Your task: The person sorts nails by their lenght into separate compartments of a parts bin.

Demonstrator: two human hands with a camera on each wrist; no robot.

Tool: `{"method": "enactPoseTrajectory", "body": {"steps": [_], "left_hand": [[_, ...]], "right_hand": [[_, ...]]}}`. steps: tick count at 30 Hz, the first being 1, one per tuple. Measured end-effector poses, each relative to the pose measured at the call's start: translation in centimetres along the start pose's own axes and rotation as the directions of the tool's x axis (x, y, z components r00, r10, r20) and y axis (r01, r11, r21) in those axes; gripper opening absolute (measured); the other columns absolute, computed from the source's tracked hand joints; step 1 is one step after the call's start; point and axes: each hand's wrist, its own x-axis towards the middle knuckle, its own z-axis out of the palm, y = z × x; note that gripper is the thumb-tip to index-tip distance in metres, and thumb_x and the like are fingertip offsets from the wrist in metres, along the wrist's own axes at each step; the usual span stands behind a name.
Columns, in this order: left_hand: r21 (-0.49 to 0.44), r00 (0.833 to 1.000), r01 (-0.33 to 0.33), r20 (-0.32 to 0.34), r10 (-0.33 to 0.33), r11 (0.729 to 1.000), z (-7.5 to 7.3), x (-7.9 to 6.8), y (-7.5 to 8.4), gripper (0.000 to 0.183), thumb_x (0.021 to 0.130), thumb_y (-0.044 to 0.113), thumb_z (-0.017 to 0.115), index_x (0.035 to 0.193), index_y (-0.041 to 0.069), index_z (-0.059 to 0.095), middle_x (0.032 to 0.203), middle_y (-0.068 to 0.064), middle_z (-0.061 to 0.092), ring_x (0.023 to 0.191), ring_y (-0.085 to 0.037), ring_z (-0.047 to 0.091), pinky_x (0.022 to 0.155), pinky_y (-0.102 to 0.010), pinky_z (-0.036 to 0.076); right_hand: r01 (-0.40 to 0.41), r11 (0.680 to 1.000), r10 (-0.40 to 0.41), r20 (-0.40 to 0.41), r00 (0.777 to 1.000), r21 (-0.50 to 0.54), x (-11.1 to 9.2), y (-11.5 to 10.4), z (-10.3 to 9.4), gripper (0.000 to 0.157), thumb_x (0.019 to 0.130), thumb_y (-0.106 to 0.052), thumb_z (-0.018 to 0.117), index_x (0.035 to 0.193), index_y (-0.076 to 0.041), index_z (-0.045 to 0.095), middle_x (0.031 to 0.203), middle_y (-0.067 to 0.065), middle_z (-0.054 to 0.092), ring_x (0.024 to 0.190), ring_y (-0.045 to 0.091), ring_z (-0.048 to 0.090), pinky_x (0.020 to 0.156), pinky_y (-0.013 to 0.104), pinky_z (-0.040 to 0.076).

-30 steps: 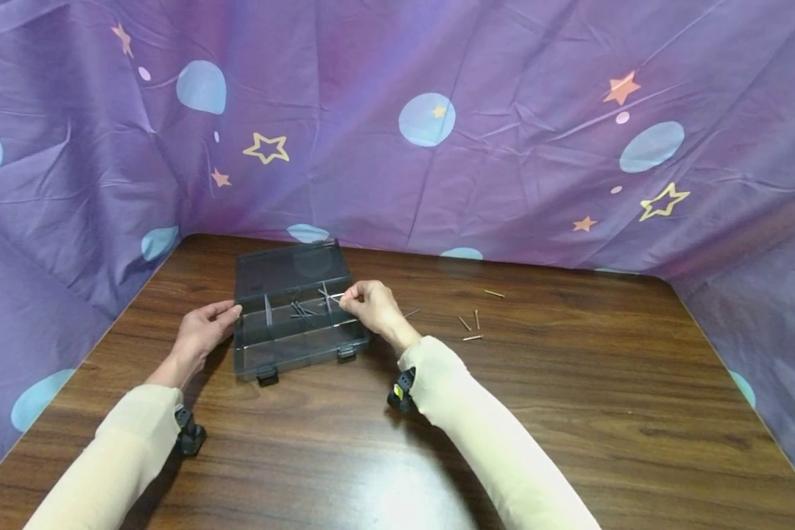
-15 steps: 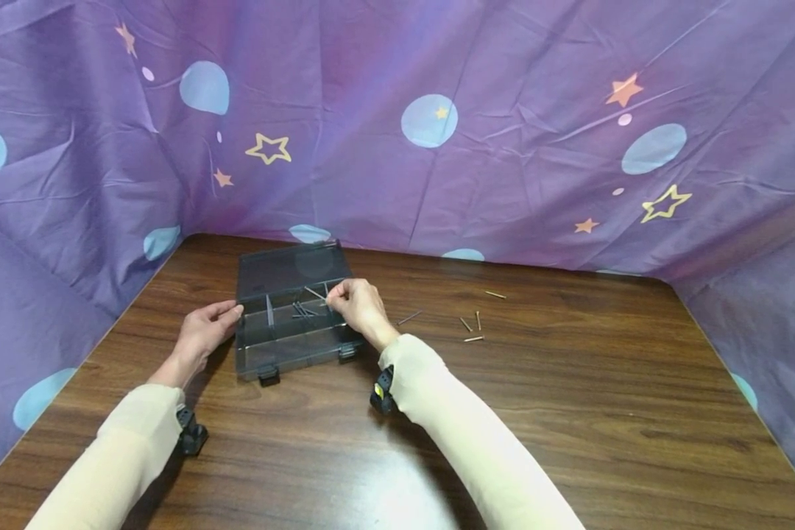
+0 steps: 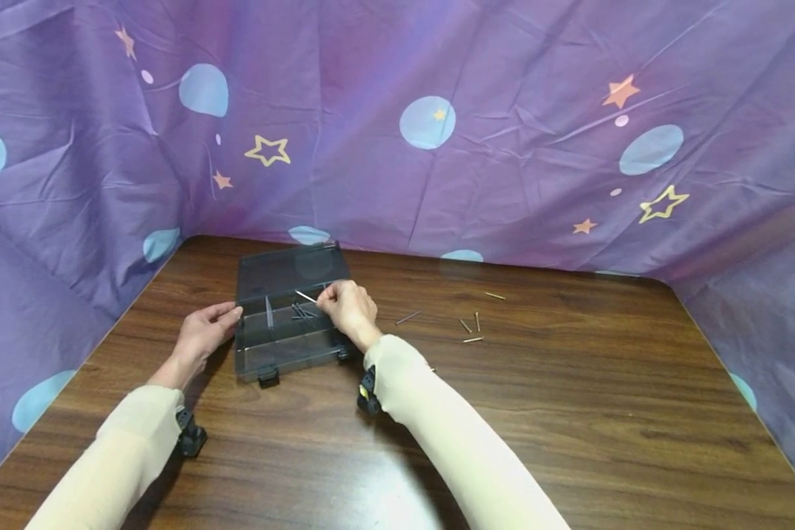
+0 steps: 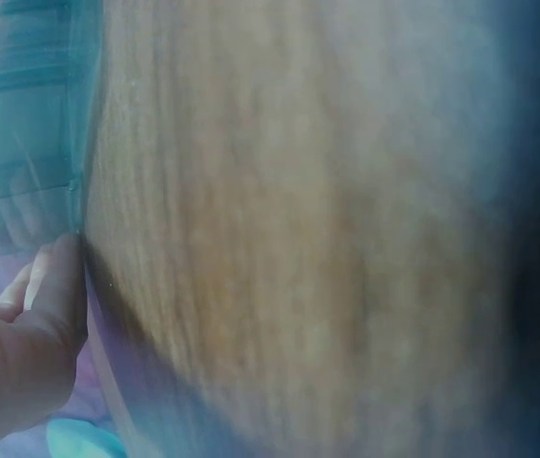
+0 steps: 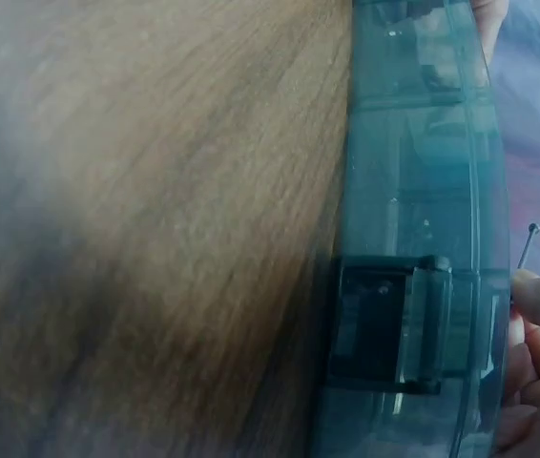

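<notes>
A translucent dark plastic compartment box (image 3: 285, 357) lies on the table with its lid (image 3: 288, 269) laid back. My left hand (image 3: 205, 331) rests with straight fingers at its left end; the left wrist view shows the fingertips (image 4: 65, 248) right at the end wall. My right hand (image 3: 351, 309), over the box's right part, pinches a thin silver nail (image 3: 306, 297) between thumb and fingertips. Its round head (image 5: 534, 228) sticks up past the thumb in the right wrist view. Under it, several grey nails (image 3: 302, 312) lie in the middle compartment, left of a divider partly hidden by my hand.
One grey nail (image 3: 408, 318) lies on the wooden table (image 3: 570, 397) right of the box. Farther right are several gold-coloured screws (image 3: 477, 322). Two black latches, one of them the left latch (image 3: 268, 377), line the box's front. A purple curtain (image 3: 371, 184) stands behind.
My right hand has moved left with the nail, from the right compartment to over the middle one. A small piece beside the right sleeve has come into view. The left hand stays put.
</notes>
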Motion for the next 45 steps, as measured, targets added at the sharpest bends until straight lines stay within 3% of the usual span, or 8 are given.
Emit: {"method": "enactPoseTrajectory", "body": {"steps": [9,16,20,24,30,36,41,45], "left_hand": [[0.036,1.0,0.003,0.008,-0.004,0.999,0.1,-0.2,-0.2,0.054,0.099,0.026,0.047,0.139,-0.009,0.037,0.137,-0.027,0.043,0.097,-0.001,0.055,0.081,-0.008,0.05],[0.039,1.0,-0.003,0.015,0.002,0.999,0.1,-0.4,-0.3,0.055,0.098,0.027,0.047,0.139,-0.008,0.037,0.137,-0.026,0.043,0.097,-0.002,0.056,0.08,-0.007,0.049],[0.038,1.0,0.004,0.02,-0.005,0.999,0.1,-0.3,-0.4,0.055,0.099,0.027,0.046,0.14,-0.008,0.036,0.138,-0.027,0.042,0.105,-0.01,0.057,0.081,-0.008,0.049],[0.041,1.0,0.017,0.02,-0.018,0.999,0.0,-0.3,-0.4,0.055,0.099,0.028,0.046,0.14,-0.007,0.035,0.139,-0.027,0.041,0.115,-0.021,0.053,0.085,-0.011,0.05],[0.05,0.999,0.026,0.017,-0.027,0.998,0.0,-0.3,-0.4,0.056,0.099,0.028,0.045,0.141,-0.007,0.034,0.14,-0.026,0.041,0.117,-0.022,0.052,0.087,-0.013,0.05],[0.006,1.0,0.014,0.002,-0.014,1.0,-0.1,-0.1,-0.5,0.056,0.097,0.03,0.051,0.139,-0.005,0.04,0.135,-0.023,0.048,0.118,-0.027,0.052,0.093,-0.022,0.051],[0.029,1.0,0.002,0.014,-0.003,1.0,-0.1,-0.1,-0.2,0.057,0.098,0.03,0.048,0.14,-0.007,0.036,0.138,-0.025,0.042,0.11,-0.017,0.056,0.092,-0.017,0.05],[0.026,1.0,-0.012,0.003,0.011,1.0,-0.1,-0.1,0.0,0.055,0.098,0.027,0.048,0.139,-0.009,0.037,0.134,-0.024,0.046,0.085,0.007,0.054,0.08,-0.008,0.05]], "right_hand": [[-0.045,0.999,0.044,-0.029,0.999,-0.018,0.0,-0.2,0.7,0.003,0.074,-0.027,0.073,0.076,-0.026,0.075,0.081,-0.009,0.072,0.073,0.012,0.065,0.048,0.023,0.041],[-0.064,0.998,0.063,-0.051,0.997,-0.014,-0.1,-0.3,0.8,0.004,0.074,-0.031,0.076,0.072,-0.027,0.075,0.082,-0.01,0.072,0.072,0.011,0.065,0.051,0.024,0.043],[-0.063,0.998,0.063,-0.041,0.997,-0.005,-0.1,-0.3,0.7,0.004,0.075,-0.031,0.076,0.073,-0.027,0.075,0.083,-0.01,0.072,0.073,0.012,0.065,0.051,0.024,0.043],[-0.034,0.998,0.036,-0.033,0.999,0.052,-0.1,0.0,0.5,0.005,0.078,-0.028,0.075,0.075,-0.024,0.075,0.084,-0.009,0.072,0.076,0.013,0.065,0.055,0.025,0.046],[0.044,0.975,-0.036,-0.041,0.999,0.216,0.0,1.2,-0.4,0.007,0.08,-0.017,0.073,0.077,-0.012,0.076,0.081,-0.001,0.073,0.077,0.015,0.063,0.065,0.025,0.049],[0.032,0.943,-0.007,-0.077,0.997,0.332,0.3,3.4,-1.8,0.007,0.079,-0.012,0.073,0.08,-0.005,0.074,0.079,0.007,0.072,0.07,0.01,0.059,0.068,0.021,0.048],[-0.016,0.944,0.048,-0.089,0.995,0.33,0.7,6.1,-3.7,0.009,0.079,-0.011,0.073,0.082,-0.003,0.072,0.081,0.009,0.071,0.071,0.012,0.058,0.069,0.024,0.047],[-0.024,0.966,0.05,-0.094,0.994,0.257,0.8,8.3,-5.4,0.009,0.079,-0.009,0.071,0.084,-0.002,0.072,0.084,0.01,0.071,0.079,0.02,0.061,0.076,0.03,0.049]]}}
